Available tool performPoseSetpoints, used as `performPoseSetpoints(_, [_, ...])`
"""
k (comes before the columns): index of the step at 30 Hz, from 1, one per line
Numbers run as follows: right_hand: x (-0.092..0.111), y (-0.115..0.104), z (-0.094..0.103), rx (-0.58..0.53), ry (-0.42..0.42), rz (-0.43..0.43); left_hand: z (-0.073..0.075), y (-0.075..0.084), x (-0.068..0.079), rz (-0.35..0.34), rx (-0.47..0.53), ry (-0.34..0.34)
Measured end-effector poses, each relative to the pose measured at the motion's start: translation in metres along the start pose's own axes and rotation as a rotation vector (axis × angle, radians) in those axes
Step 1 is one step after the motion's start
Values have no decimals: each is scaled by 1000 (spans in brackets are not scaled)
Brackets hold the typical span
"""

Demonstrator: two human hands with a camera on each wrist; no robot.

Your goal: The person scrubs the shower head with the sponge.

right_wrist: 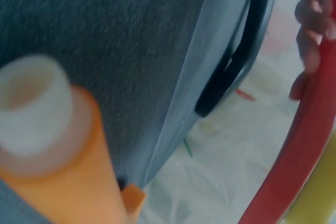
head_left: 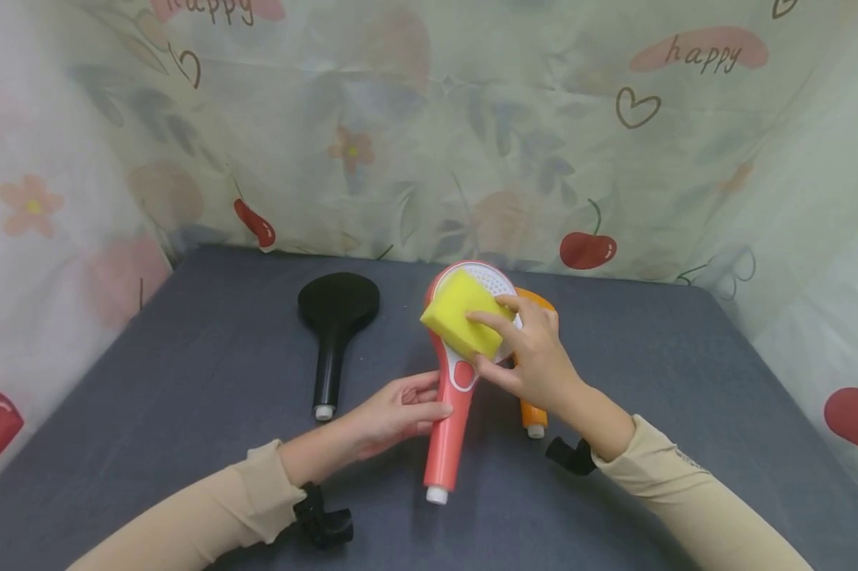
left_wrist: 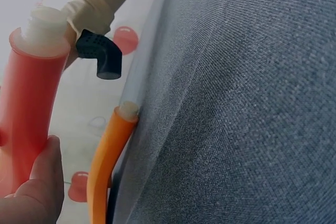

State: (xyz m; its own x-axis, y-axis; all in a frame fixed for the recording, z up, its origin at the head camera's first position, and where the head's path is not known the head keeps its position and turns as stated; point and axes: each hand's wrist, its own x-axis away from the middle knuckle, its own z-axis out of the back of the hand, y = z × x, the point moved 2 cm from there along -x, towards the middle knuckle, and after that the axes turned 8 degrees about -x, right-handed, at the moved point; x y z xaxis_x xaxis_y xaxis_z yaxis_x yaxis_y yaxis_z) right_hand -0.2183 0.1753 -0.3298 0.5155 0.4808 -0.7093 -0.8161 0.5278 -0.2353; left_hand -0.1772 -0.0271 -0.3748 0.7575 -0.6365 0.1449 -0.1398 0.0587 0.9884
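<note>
round handle (head_left: 445, 454), left hand (head_left: 399, 412); right (head_left: 536, 353) pinches sponge (head_left: 457, 317)

black showerhead (head_left: 338, 305) | orange showerhead (head_left: 533, 415) | dark tabletop (head_left: 208, 357) | printed cloth (head_left: 279, 119)

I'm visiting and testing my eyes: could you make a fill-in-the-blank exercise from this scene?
The right hand holds a yellow ____.
The left hand grips the red showerhead by its ____.
In the head view, the leftmost showerhead is ____.
There, the ____ hand partly hides the orange showerhead.

Missing words: sponge; handle; black; right
</note>
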Motion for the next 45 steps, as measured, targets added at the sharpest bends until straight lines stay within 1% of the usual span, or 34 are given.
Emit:
performPoseSetpoints(2, [-1,4,1,16,8,-10,0,0,0,4,3,-1])
performPoseSetpoints(4, [-2,9,4,18,17,-38,0,0,0,8,7,-2])
performPoseSetpoints(11, [-5,28,13,15,42,-224,-1,1,1,13,9,9])
performPoseSetpoints(13, [-4,31,14,11,44,-262,-1,1,1,21,5,18])
performPoseSetpoints(15, [-3,31,14,-4,42,-277,-1,1,1,29,-6,25])
performPoseSetpoints(17, [-1,29,13,-21,34,-273,0,0,0,34,-20,33])
performPoseSetpoints(19, [1,25,11,-35,26,-247,0,1,0,37,-26,40])
performPoseSetpoints(25, [6,9,5,-56,16,-119,1,-1,0,21,-35,47])
performPoseSetpoints(31, [9,2,5,-32,-25,-14,1,-1,-1,15,-26,58])
performPoseSetpoints(34, [9,2,6,-5,-44,18,2,-1,-1,11,-9,60])
performPoseSetpoints(39, [7,10,9,14,-33,1,2,0,-1,7,-8,67])
performPoseSetpoints(45, [4,26,14,14,-7,-104,3,0,-2,23,11,68])
